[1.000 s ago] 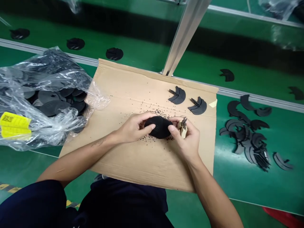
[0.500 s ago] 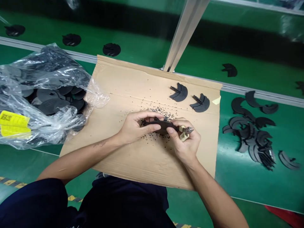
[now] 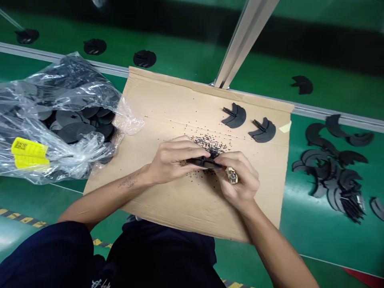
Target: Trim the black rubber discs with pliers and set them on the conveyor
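Note:
My left hand (image 3: 174, 159) is closed on a black plastic disc (image 3: 204, 162), which is turned edge-on to me above a brown cardboard sheet (image 3: 168, 108). My right hand (image 3: 241, 178) is closed round a small cutter with cream handles (image 3: 232, 175), its tip against the disc's right edge. Black crumbs (image 3: 210, 142) lie scattered on the cardboard just beyond my hands. Two black fan-shaped pieces (image 3: 234, 116) (image 3: 261, 131) lie at the cardboard's far right.
A clear plastic bag (image 3: 60, 120) of black discs with a yellow label (image 3: 29, 153) sits at the left. A heap of black crescent offcuts (image 3: 333, 168) lies right. Discs (image 3: 144, 58) ride the green belt beyond a metal rail (image 3: 336, 116). A slanted metal post (image 3: 243, 40) rises behind.
The disc has tipped from flat-faced to edge-on between my hands. My right hand has curled over the cutter, and the view has shifted slightly to the left.

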Available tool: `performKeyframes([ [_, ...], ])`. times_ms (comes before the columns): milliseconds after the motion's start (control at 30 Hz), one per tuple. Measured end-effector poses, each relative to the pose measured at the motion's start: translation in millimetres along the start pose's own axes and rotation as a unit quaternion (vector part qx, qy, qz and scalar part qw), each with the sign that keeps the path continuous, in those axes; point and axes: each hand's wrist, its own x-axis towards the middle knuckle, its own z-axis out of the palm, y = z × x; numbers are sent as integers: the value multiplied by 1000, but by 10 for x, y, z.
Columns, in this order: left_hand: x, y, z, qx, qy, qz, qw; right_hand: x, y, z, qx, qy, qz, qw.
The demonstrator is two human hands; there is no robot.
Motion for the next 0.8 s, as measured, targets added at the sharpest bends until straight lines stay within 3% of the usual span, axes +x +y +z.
performKeyframes([
  [167, -5, -14, -1, -4, -8, 30, 1000, -3, 3, -7, 10, -14, -5, 1000],
  [567, -17, 5, 5, 3, -10, 14, 1000, 10, 8, -7, 37, -22, 27, 999],
  [700, -15, 40, 29, 9, 6, -6, 1000, 22, -11, 3, 53, -23, 47, 997],
  [800, -8, 70, 32, -50, -2, -49, 998, 34, -21, 5, 81, -17, 82, 993],
])
